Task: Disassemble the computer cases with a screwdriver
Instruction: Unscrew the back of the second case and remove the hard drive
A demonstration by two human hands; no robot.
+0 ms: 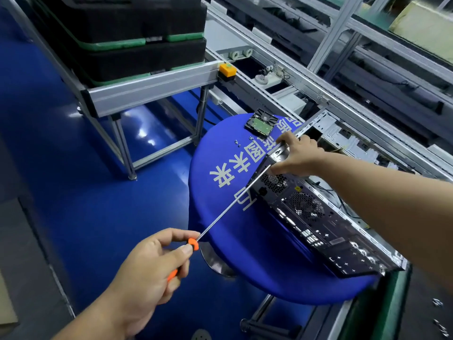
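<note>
The left hand [157, 263] is nearest the camera, low in the view, with fingers and thumb curled round the orange handle of a long screwdriver [193, 244]. From that grip the thin steel shaft runs up and to the right, away from the person, and its tip reaches the upper rear corner of the computer case [318, 217], right under the right hand [297, 155].

The case lies on a round bench [220, 192] covered in blue cloth with white lettering. Its black rear panel, with fan grilles and ports, faces the camera, and its long axis runs from the far left down to the near right. The side is already open, showing bare metal bays beyond the right forearm.

The right hand rests on the top edge of the case at its far end, fingers bent over the rim, steadying it; the thumb sits just beside the screwdriver tip. So the right hand is much the nearer to the work point, while the left drives from well back along the shaft's line.

Whether the tip is seated in a screw is too small to tell. A removed hard drive [261, 122] and a few loose screws [237, 142] lie on the cloth beyond.
</note>
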